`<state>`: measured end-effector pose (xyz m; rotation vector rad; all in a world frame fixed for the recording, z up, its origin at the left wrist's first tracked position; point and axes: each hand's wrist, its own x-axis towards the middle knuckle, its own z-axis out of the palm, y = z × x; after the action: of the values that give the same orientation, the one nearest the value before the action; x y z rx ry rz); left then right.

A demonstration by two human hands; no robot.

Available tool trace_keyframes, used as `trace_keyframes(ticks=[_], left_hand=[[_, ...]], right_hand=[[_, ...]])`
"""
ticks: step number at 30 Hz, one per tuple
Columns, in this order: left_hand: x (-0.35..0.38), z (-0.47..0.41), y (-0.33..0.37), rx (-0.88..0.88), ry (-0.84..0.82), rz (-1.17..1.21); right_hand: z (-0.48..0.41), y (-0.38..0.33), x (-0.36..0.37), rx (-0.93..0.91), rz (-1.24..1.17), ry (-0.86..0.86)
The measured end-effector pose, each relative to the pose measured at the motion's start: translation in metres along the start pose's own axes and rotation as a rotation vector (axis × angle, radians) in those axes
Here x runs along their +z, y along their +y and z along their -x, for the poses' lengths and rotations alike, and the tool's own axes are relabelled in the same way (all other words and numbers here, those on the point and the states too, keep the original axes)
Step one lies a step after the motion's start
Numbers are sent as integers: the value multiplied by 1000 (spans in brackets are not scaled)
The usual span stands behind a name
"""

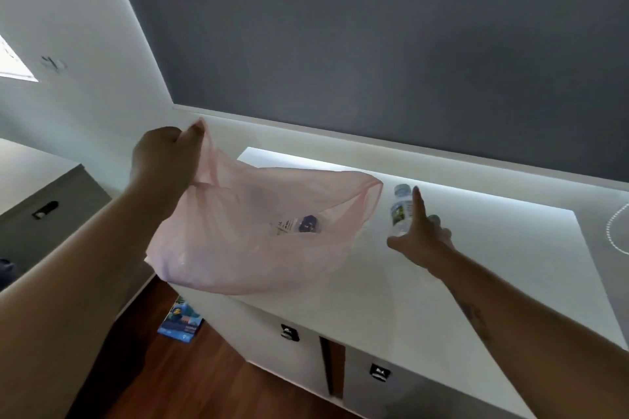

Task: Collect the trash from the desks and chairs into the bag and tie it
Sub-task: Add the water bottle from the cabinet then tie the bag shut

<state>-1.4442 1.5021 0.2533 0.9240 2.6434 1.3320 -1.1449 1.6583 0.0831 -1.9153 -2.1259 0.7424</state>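
Observation:
My left hand (163,163) grips one handle of a thin pink plastic bag (245,231) and holds it up over the left end of a white desk (459,282). The bag's mouth gapes toward the right, and a clear bottle with a dark cap (303,224) shows through its wall. A small clear plastic bottle (400,211) with a green label stands on the desk just right of the bag. My right hand (422,235) reaches at that bottle with fingers spread, the forefinger straight beside it; its fingers are not closed around it.
The desk has drawers with dark handles (289,332) on its front. A blue printed packet (180,320) lies on the wooden floor at the desk's left. A grey cabinet (44,214) stands further left. A grey wall panel rises behind the desk.

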Motion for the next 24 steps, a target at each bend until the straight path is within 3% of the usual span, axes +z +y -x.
trace_keyframes(ticks=[4, 6, 8, 12, 14, 19, 24], left_hand=[[-19, -2, 14, 7, 27, -45], [-29, -2, 17, 27, 18, -96], [-38, 0, 18, 18, 14, -126], [-54, 6, 12, 23, 1, -213], [-63, 8, 5, 73, 14, -236], [-84, 16, -8, 114, 93, -164], [-91, 20, -11, 47, 127, -30]], right_hand=[[10, -48, -53, -381, -481, 281], [41, -85, -74, -648, -721, 285], [82, -121, -85, -888, -770, 189], [124, -178, -66, -1144, -444, -136], [122, -199, -52, -1228, -268, -127], [88, -218, -19, -1330, -85, -45], [62, -213, 9, -1395, 328, -129]])
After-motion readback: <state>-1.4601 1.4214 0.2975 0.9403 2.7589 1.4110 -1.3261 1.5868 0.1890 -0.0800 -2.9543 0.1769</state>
